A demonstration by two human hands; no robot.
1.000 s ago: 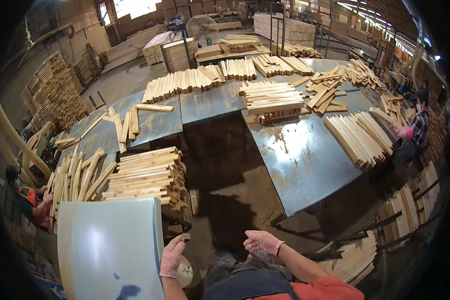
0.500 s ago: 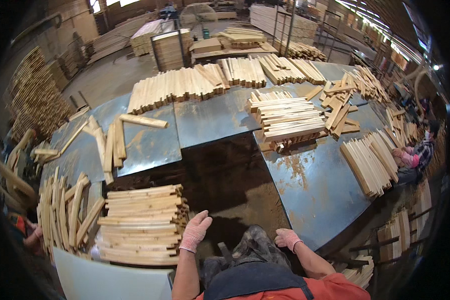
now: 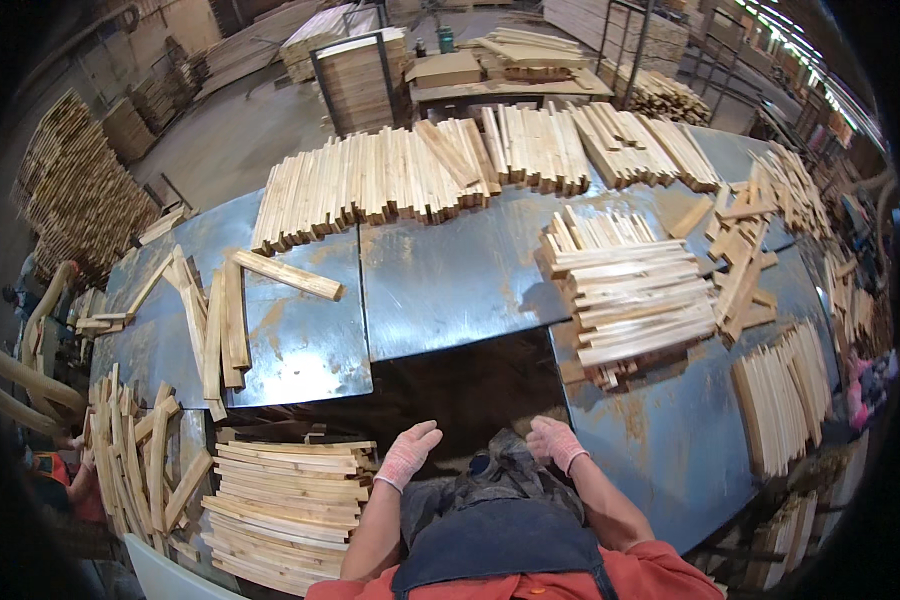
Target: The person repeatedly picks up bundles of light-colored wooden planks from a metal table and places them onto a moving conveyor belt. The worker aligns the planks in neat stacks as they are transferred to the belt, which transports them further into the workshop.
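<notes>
My left hand (image 3: pixel 410 453), in a pale pink knit glove, hovers just right of a stack of wooden slats (image 3: pixel 285 510). Its fingers are loosely apart and nothing is in them. Across from it, in front of my body, my right hand (image 3: pixel 555 443) wears a matching glove. Its fingers bend a little, and I see nothing held there. This hand is close to the inner edge of the right metal tabletop (image 3: pixel 660 460). On that tabletop lies a crosswise pile of pale slats (image 3: pixel 635 290).
Metal tables (image 3: pixel 450 270) wrap around me, with a dark gap in between. A long row of slats (image 3: pixel 370 180) lines the far edge. Loose sticks (image 3: pixel 235 320) lie at left, jumbled pieces (image 3: pixel 740 270) at right. People (image 3: pixel 65 480) work at both sides.
The view has shifted forward, and the far tables look nearer. My right hand has risen from beside the right table and come in toward my left hand. Both hands stay without anything in them.
</notes>
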